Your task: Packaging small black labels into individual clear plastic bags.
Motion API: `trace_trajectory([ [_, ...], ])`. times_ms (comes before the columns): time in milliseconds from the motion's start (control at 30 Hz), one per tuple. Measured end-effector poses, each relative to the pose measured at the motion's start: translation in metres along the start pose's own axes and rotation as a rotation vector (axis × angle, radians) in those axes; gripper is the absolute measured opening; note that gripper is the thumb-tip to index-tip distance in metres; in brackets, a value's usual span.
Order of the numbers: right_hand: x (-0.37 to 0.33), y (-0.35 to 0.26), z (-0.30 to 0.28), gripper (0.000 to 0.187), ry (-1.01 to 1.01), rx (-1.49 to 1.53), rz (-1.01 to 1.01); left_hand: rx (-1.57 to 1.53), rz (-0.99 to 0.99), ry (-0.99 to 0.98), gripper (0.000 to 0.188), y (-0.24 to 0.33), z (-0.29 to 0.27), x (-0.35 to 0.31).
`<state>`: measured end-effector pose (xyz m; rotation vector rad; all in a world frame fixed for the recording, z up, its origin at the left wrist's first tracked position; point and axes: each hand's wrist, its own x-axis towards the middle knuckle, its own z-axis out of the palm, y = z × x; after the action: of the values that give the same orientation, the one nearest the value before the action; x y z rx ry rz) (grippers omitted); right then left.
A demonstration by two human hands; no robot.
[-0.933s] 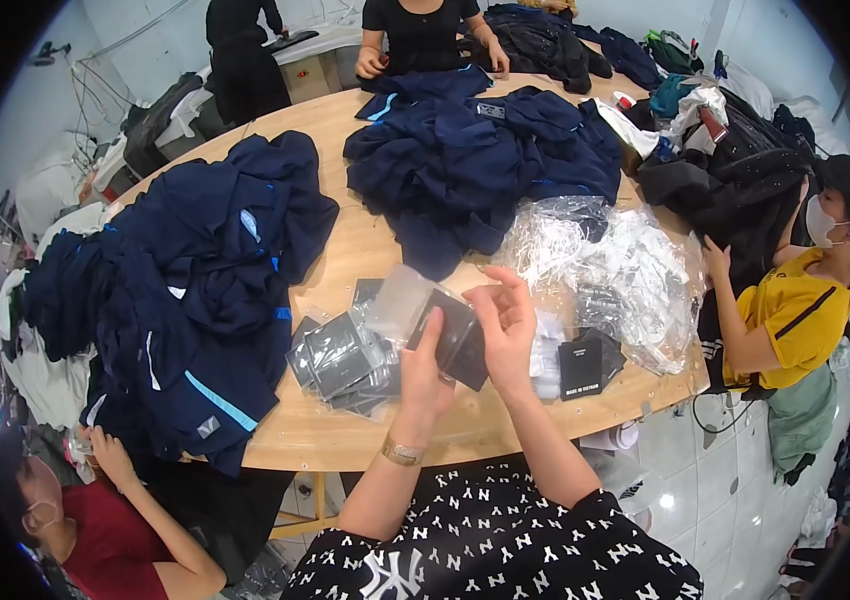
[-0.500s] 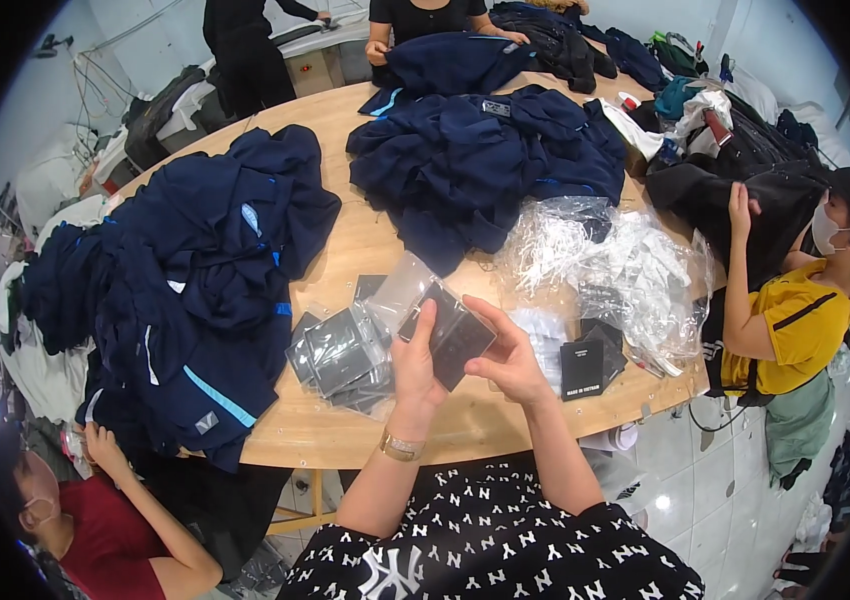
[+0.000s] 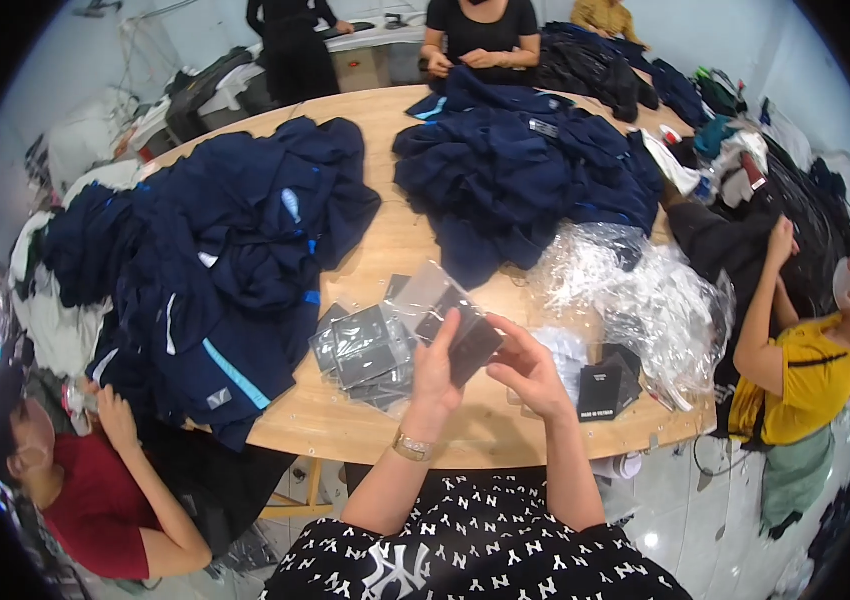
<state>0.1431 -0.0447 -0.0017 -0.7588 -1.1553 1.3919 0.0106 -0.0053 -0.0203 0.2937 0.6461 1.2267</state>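
Observation:
A black card (image 3: 475,355) in a clear plastic sleeve (image 3: 433,294) is held tilted above the near part of the table. My left hand (image 3: 435,365) is closed on its left side, thumb lying across the front. At the right edge, my right hand (image 3: 535,375) has bent fingers against the card, index near the upper corner and thumb lower down. Left of my hands lies a loose pile of sleeved black cards (image 3: 363,345). To the right, printed black cards (image 3: 600,392) rest beside a stack of white pieces (image 3: 557,352).
Heaps of navy garments (image 3: 235,240) and more navy clothing (image 3: 525,170) cover much of the wooden table (image 3: 395,225). Crumpled clear plastic with white strings (image 3: 635,290) lies right. People in red (image 3: 95,500) and yellow (image 3: 815,370) work at either side; others stand across the table.
My view has shifted, so the table scene sits further right. The sleeved card stays between my hands. The person across has let the navy garment down onto the heap.

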Motion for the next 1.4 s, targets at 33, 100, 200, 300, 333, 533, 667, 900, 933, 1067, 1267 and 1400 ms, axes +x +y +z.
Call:
trace_trajectory([
  [33, -0.001, 0.000, -0.002, 0.057, -0.010, 0.002, 0.024, 0.028, 0.023, 0.021, 0.024, -0.002, 0.002, -0.001],
  [100, -0.001, 0.003, -0.004, 0.060, -0.030, -0.006, 0.024, 0.102, 0.094, 0.043, 0.015, -0.006, 0.008, -0.005],
  [200, 0.001, 0.007, 0.000, 0.061, 0.022, -0.032, -0.006, 0.099, 0.139, 0.068, 0.016, -0.010, 0.007, -0.005],
  [300, 0.002, 0.007, 0.000, 0.060, 0.041, -0.036, 0.064, 0.064, 0.055, 0.073, 0.022, -0.013, 0.003, -0.006],
  [333, 0.002, 0.008, -0.001, 0.060, 0.029, -0.039, 0.065, 0.074, 0.030, 0.066, 0.022, -0.014, 0.001, -0.005],
  [533, 0.002, 0.006, -0.006, 0.055, 0.042, -0.102, -0.006, 0.097, -0.006, 0.033, 0.019, -0.014, 0.000, -0.004],
  [667, 0.001, 0.007, -0.002, 0.055, 0.025, -0.051, 0.035, -0.152, -0.038, 0.047, 0.026, -0.013, -0.004, 0.003],
  [900, 0.004, 0.007, 0.013, 0.055, 0.043, -0.101, -0.009, -0.026, 0.134, 0.113, 0.023, -0.017, 0.002, 0.000],
  [933, 0.004, 0.008, 0.015, 0.055, 0.063, -0.089, -0.031, -0.015, 0.128, 0.118, 0.022, -0.017, 0.001, 0.001],
  [1067, 0.008, 0.019, 0.013, 0.049, 0.128, -0.160, -0.069, 0.048, 0.059, 0.131, 0.021, -0.020, 0.001, -0.002],
  [1267, 0.015, 0.030, 0.013, 0.048, 0.235, -0.104, -0.036, 0.098, 0.007, 0.170, 0.023, -0.025, -0.005, -0.004],
  [1400, 0.010, 0.025, 0.005, 0.061, 0.221, 0.075, -0.016, 0.294, 0.073, 0.106, 0.023, -0.016, -0.004, -0.003],
])
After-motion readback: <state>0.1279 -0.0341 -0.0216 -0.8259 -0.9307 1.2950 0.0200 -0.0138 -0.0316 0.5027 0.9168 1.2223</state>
